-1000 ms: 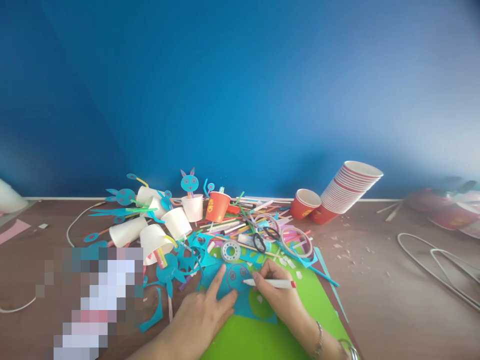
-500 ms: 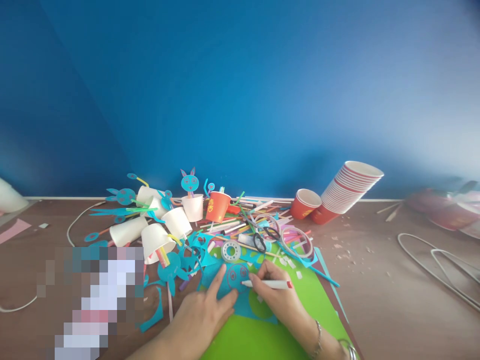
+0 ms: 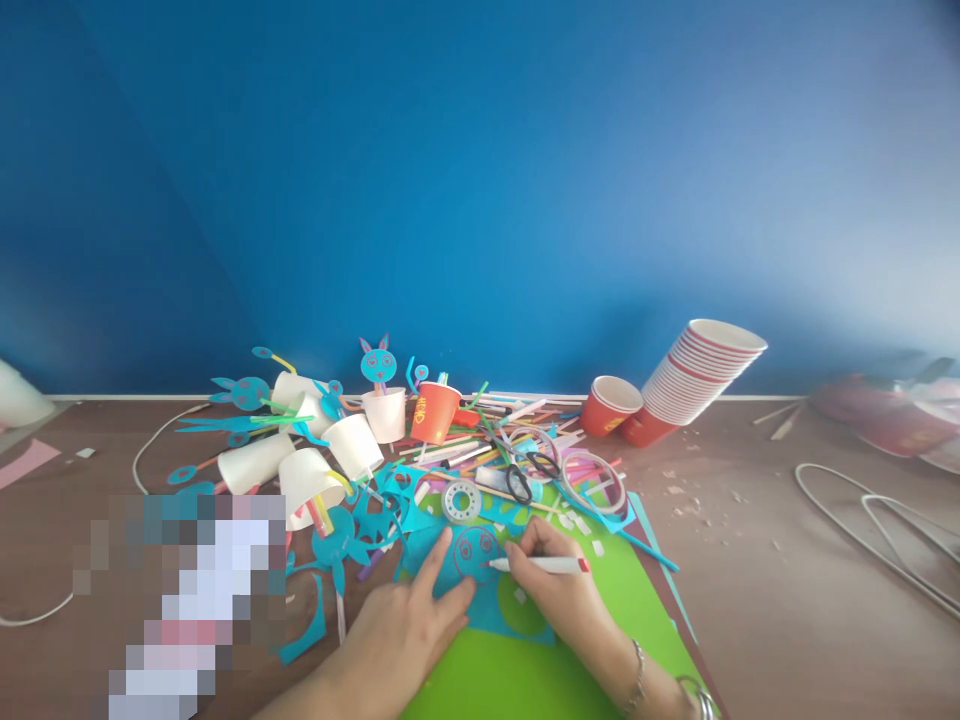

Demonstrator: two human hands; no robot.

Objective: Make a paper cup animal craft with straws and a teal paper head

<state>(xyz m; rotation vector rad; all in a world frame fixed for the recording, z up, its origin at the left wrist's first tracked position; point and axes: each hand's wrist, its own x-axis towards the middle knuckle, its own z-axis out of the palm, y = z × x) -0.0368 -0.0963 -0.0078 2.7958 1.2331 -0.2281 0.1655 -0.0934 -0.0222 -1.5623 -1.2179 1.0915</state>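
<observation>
My right hand (image 3: pixel 551 575) grips a white marker with a red end (image 3: pixel 551 566), its tip on the lower part of a face drawn in red (image 3: pixel 475 553). Round eyes and an outline show in that drawing, on a sheet of blue paper (image 3: pixel 499 615). My left hand (image 3: pixel 409 615) presses down on the same sheet with its fingers apart, just left of the face. Under the paper lies a bright green sheet (image 3: pixel 480 680). A roll of tape (image 3: pixel 461 502) rests just beyond the drawing, and scissors (image 3: pixel 519 482) lie behind it.
White paper cups (image 3: pixel 304 485) with blue paper cutouts lie to the left. Behind are straws and pens (image 3: pixel 480 455) and an orange cup (image 3: pixel 435 412). A leaning cup stack (image 3: pixel 697 375) stands at the back right, near a white cable (image 3: pixel 862 500). A blue wall rises behind.
My right hand has shifted the marker slightly to the right. A small red mark now shows below the eyes, by the tip. My left hand stays put.
</observation>
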